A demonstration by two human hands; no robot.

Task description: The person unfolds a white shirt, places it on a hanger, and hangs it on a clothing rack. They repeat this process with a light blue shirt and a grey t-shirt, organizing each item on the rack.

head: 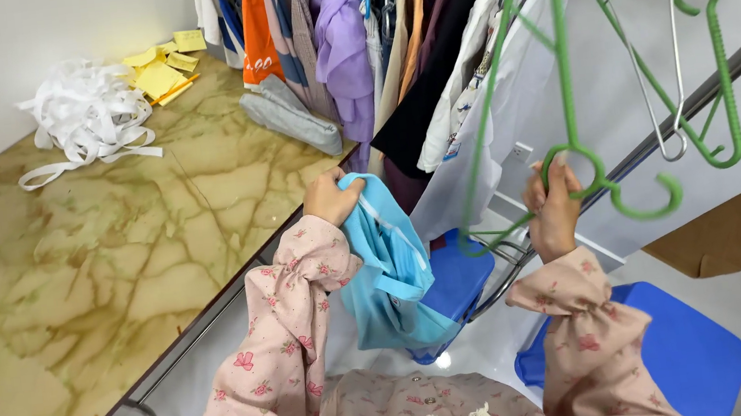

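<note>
My left hand (pixel 332 198) grips the top of a light blue garment (pixel 392 271), which hangs down in front of me. My right hand (pixel 554 206) is closed around the neck of a green plastic hanger (pixel 560 75), held upside down with its hook curling right. Both arms wear pink floral sleeves. Right behind the hands, a row of hung clothes (pixel 370 41) fills a rail.
A yellow marble-pattern table (pixel 115 246) on the left carries a heap of white ribbon (pixel 85 110), yellow paper slips (pixel 159 69) and a folded grey cloth (pixel 290 115). More green and wire hangers (pixel 688 60) hang on a bar at right. Blue stools (pixel 693 348) stand below.
</note>
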